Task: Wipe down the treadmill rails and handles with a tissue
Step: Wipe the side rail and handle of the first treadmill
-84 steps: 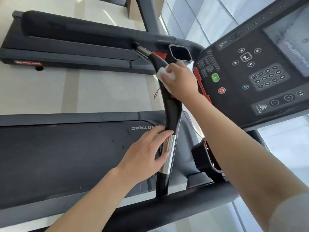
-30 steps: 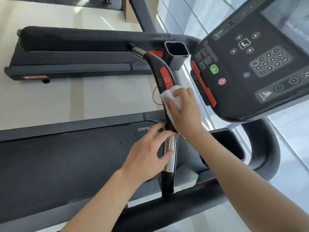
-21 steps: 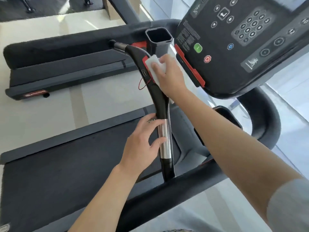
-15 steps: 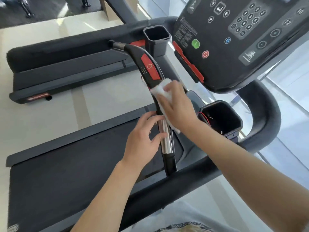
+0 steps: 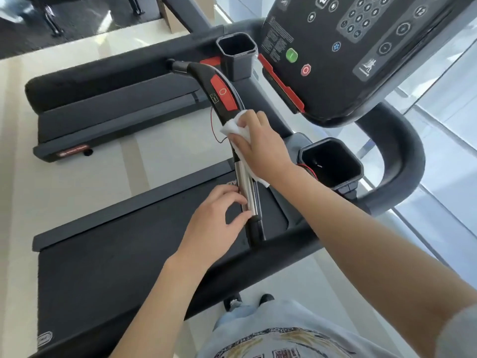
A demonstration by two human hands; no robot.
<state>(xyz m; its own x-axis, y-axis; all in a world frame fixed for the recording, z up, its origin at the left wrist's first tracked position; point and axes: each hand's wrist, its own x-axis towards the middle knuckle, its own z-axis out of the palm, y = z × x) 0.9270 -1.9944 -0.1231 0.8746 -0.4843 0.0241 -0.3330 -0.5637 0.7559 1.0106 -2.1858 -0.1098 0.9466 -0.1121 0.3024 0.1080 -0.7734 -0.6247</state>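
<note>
A curved black handle (image 5: 206,73) with a red button panel and a silver metal grip section (image 5: 247,188) runs down the middle of the head view. My right hand (image 5: 260,148) presses a white tissue (image 5: 233,126) against the handle just below the red panel, above the silver section. My left hand (image 5: 214,223) rests on the left side of the silver grip, fingers curled against it. The black padded side rail (image 5: 271,257) crosses below the handle's base.
The treadmill console (image 5: 348,47) with buttons hangs at upper right. Two black cup holders (image 5: 236,51) (image 5: 333,164) flank the handle. The running belt (image 5: 129,254) lies at left. A second treadmill (image 5: 111,104) stands beyond on the pale floor.
My right hand with the tissue has been sliding up and down the handle and now sits slightly higher than half a second ago. My left hand stays on the silver grip.
</note>
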